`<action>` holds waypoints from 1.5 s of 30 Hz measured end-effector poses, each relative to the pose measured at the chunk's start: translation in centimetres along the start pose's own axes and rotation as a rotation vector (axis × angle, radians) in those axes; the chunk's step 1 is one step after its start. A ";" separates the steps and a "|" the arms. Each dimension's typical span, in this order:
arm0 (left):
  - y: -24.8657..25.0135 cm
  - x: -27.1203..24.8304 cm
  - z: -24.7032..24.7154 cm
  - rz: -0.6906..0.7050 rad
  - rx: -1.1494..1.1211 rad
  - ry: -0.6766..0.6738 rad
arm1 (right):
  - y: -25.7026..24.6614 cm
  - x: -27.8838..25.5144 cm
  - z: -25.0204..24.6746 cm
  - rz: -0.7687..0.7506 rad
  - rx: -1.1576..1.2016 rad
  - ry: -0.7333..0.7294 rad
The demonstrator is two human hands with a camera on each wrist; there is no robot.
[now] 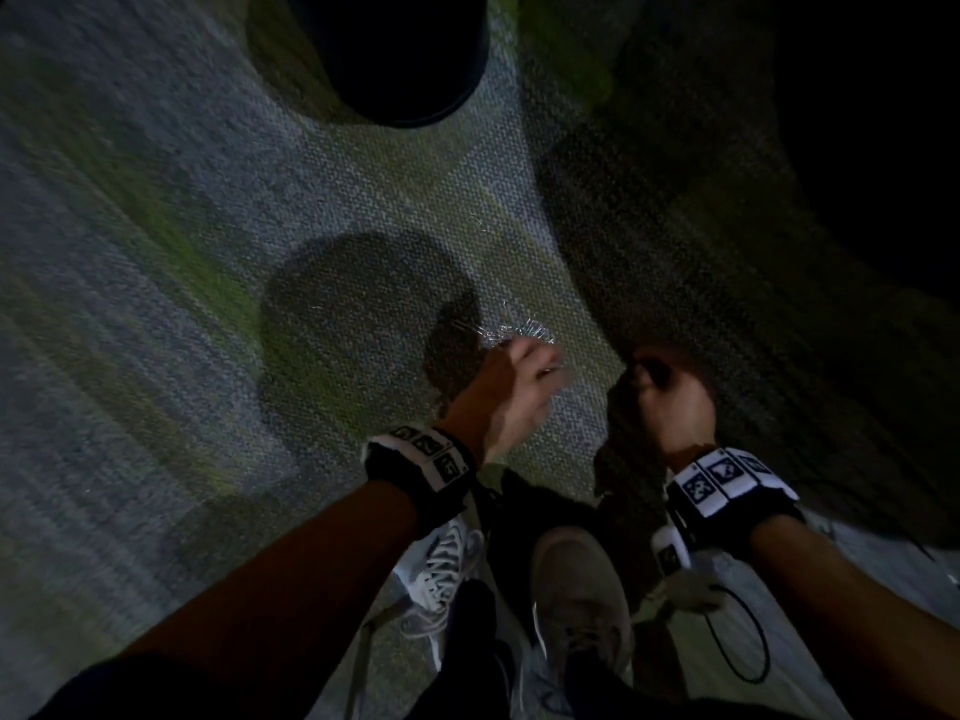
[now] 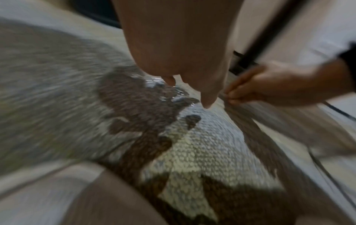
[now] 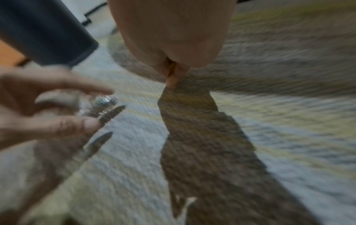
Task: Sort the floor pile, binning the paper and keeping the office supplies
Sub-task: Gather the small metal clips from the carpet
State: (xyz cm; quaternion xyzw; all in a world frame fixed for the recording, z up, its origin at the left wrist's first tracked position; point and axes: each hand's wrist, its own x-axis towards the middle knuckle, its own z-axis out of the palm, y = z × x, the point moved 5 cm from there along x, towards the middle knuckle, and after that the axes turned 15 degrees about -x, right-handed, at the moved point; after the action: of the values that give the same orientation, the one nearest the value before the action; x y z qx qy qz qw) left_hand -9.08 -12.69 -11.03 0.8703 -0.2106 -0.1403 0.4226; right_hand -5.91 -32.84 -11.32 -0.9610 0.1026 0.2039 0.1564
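Observation:
A small heap of shiny metal paper clips [image 1: 514,332] lies on the patterned carpet in front of my feet. My left hand [image 1: 540,358] reaches down onto it, fingers spread and loosely bent, their tips among the clips [image 3: 104,101]. The blur hides whether any clip is pinched. The left wrist view shows those clips [image 2: 156,83] just under the fingertips [image 2: 207,102]. My right hand [image 1: 665,387] hovers a hand's width to the right of the heap. Its fingers [image 3: 172,79] are pressed together, and nothing shows between them.
A black round bin [image 1: 405,54] stands on the carpet straight ahead, beyond the clips. A few stray clips [image 1: 480,220] glint between the heap and the bin. My two shoes [image 1: 441,563] and a black cord loop [image 1: 737,636] are below the hands.

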 end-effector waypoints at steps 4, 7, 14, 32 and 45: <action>1.0 1.2 1.4 0.159 0.249 -0.230 | -0.1 -0.7 1.0 -0.074 -0.034 0.007; 0.1 1.8 -0.1 0.147 0.372 -0.270 | -1.9 -1.5 2.0 -0.168 -0.016 0.016; -3.9 1.1 -7.2 0.019 0.229 0.076 | -6.9 -2.4 4.4 -0.308 0.047 -0.070; -5.1 -1.9 -6.5 -0.487 -0.185 0.306 | -12.0 0.7 4.3 -0.501 -0.081 -0.037; -6.4 -3.0 -6.9 -0.490 -0.121 0.259 | -14.6 0.8 4.2 -0.809 -0.334 -0.152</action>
State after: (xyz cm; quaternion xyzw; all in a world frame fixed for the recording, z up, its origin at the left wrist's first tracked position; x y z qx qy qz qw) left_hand -7.18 -3.04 -11.81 0.8791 0.0707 -0.1384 0.4506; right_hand -2.88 -17.92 -11.53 -0.9181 -0.3280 0.2101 0.0735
